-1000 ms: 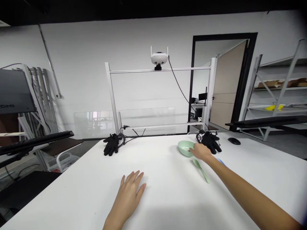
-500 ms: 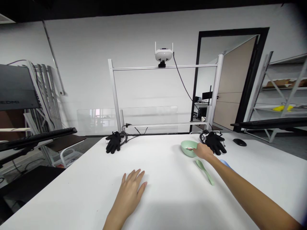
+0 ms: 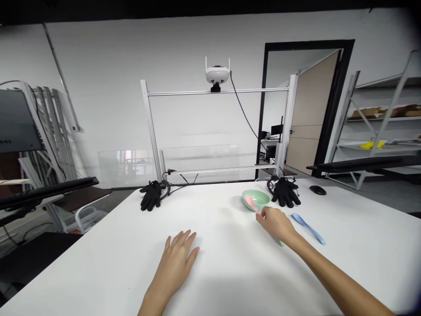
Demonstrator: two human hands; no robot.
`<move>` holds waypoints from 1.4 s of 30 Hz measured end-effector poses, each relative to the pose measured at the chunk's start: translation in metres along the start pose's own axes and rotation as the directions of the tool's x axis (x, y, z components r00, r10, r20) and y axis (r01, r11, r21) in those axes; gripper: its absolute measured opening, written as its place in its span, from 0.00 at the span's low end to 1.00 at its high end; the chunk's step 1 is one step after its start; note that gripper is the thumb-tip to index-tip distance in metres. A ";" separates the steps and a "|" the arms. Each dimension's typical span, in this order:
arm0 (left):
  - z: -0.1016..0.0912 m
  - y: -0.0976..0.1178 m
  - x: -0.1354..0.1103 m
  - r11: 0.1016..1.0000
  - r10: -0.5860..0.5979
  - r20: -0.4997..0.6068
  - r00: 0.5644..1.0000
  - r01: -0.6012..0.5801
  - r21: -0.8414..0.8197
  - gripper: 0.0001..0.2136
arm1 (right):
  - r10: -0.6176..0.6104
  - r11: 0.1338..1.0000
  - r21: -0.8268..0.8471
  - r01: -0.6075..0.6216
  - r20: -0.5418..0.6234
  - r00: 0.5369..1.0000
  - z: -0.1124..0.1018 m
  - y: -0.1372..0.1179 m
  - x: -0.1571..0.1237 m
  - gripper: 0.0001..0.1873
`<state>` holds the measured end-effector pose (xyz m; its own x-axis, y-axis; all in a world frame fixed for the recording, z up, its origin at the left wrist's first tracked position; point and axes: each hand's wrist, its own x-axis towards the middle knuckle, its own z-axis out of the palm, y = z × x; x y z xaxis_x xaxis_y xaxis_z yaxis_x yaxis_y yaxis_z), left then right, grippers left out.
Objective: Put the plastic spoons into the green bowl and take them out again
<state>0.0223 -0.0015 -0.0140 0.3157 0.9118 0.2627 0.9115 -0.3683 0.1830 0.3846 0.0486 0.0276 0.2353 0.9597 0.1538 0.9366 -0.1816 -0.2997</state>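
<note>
Quick look at the white table (image 3: 108,272): the right hand (image 3: 275,225) is curled, with its fingers (image 3: 263,218) pinched on the handle of a pink spoon (image 3: 251,202), and the spoon's head sits over the near side of a pale green bowl (image 3: 255,199). Can't tell from here if it's actually touching the rim. A green spoon (image 3: 280,242) lies just in front of the bowl, mostly hidden under the right hand. A blue spoon (image 3: 307,228) lies further right of the bowl, not touching anything. A black glove (image 3: 285,192) sits just right of the bowl, and another black glove (image 3: 151,195) lies well left of it. The left hand (image 3: 174,264) is open, palm down on the table, holding nothing, also left of the bowl. As things lie, one spoon is at the bowl and two are outside it.
</note>
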 end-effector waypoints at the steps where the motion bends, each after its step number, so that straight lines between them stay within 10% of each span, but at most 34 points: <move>1: 0.000 0.000 0.000 1.000 0.001 0.000 1.000 -0.001 0.000 0.24 | -0.001 1.000 0.000 0.001 0.027 1.000 0.004 -0.002 -0.007 0.18; 14: -0.006 0.003 -0.001 1.000 -0.004 0.017 1.000 0.004 0.013 0.25 | -0.001 1.000 -0.016 0.002 0.118 0.993 0.057 -0.007 -0.020 0.17; 42: -0.010 0.007 -0.001 0.999 -0.023 0.051 0.998 0.021 0.034 0.25 | -0.022 0.993 -0.118 0.032 0.085 0.996 0.068 -0.013 -0.032 0.20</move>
<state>0.0257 -0.0071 -0.0039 0.3076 0.9281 0.2098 0.9266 -0.3423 0.1558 0.3470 0.0345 -0.0372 0.1920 0.9781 0.0798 0.9677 -0.1752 -0.1814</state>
